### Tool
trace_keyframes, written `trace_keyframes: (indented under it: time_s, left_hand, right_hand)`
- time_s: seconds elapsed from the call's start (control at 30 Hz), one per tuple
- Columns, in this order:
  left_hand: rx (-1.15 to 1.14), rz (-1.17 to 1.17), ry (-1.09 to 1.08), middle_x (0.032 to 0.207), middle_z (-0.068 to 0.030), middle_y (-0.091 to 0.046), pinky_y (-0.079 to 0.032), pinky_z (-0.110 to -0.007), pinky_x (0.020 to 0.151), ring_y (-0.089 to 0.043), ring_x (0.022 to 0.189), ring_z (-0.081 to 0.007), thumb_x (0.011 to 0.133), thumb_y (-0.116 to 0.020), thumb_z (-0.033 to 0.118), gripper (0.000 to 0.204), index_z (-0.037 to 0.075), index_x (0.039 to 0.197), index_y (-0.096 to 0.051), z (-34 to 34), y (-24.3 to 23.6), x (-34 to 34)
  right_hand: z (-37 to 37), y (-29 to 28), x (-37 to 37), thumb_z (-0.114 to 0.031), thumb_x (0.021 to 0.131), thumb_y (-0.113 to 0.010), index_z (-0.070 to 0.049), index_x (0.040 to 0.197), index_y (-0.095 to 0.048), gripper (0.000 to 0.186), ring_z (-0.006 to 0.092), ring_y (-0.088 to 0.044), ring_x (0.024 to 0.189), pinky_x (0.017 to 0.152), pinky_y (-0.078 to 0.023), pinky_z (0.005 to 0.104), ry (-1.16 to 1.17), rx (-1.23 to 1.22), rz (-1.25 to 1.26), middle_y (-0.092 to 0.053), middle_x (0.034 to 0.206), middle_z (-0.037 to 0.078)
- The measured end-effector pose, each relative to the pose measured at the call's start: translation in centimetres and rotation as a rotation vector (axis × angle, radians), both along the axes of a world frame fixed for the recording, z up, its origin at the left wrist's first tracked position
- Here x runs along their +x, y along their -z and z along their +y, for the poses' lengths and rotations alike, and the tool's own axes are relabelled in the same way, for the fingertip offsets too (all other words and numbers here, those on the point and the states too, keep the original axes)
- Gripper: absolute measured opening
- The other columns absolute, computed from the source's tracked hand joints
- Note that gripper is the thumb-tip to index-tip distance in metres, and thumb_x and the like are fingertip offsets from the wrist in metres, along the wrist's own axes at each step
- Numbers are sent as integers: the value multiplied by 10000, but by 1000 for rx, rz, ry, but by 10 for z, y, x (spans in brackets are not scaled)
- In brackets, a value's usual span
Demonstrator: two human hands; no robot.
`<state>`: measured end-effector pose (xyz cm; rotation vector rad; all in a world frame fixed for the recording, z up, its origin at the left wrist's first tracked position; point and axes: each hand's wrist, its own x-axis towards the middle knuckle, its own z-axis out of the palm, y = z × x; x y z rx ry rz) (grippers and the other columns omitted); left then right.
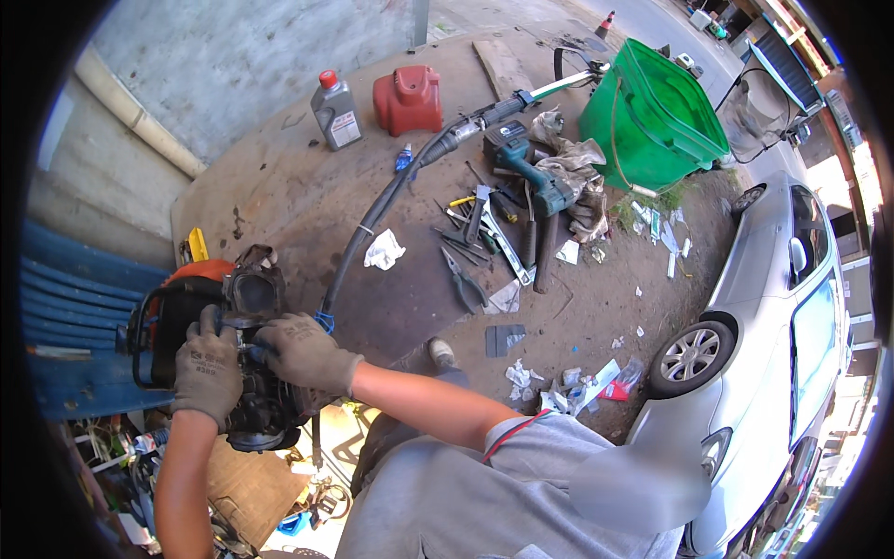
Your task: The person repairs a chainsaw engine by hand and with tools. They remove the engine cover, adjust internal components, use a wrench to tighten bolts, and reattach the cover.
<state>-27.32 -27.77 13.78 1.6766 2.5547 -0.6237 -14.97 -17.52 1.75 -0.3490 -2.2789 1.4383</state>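
Grey shirt (438, 494) fills six o'clock; at eight, gloved left hand (207, 371) and right hand (307, 354) touch the dark engine (264, 410), whether pinching I cannot tell. Work looks unfinished; remaining steps unclear.

Green bucket (643, 144), silver car (752, 345), apparently a traffic cone (605, 25).

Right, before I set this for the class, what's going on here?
A person in a grey short-sleeved shirt has both gloved hands on a dark, orange-topped, engine-like machine. The left hand and right hand are close together over its middle; what the fingertips touch is hidden. To the right, dark-handled pliers, a long silver wrench and a teal cordless power tool lie unheld.
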Motion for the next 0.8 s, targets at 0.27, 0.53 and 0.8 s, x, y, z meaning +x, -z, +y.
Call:
trace_keyframes:
  time_s: [0.27, 0.53, 0.8]
  left_hand:
    - [112, -127, 80, 1423, -208, -510, -494, -483, 1068, -509, 1261, -421, 748, -722, 5, 431, -2, 1176, -670, -3, -8, 4]
    - [244, -129, -13, 1490, -177, -508, -491, -546, 1032, -495, 1303, -479, 718, -667, -59, 355, 11, 1065, -683, -6, 5, 23]
    - [255, -116, -83, 1412, -283, -511, -425, -596, 1071, -469, 1307, -537, 732, -634, -50, 245, -1, 972, -643, -21, 9, 19]
  right_hand:
    - [20, -5, 24, -304, 950, -671, -64, 1228, -687, 368, 383, -620, 1145, 1036, -460, 477, -77, -35, -111, -664, 1146, 177]
    - [366, 39, 188, -342, 1016, -705, -84, 1322, -612, 412, 238, -689, 964, 845, -589, 385, 689, -1052, 369, -688, 1116, 84]
    - [598, 117, 210, -762, 868, -671, -118, 1015, -685, 661, 293, -720, 870, 709, -613, 446, 814, -1426, 200, -707, 847, 83]
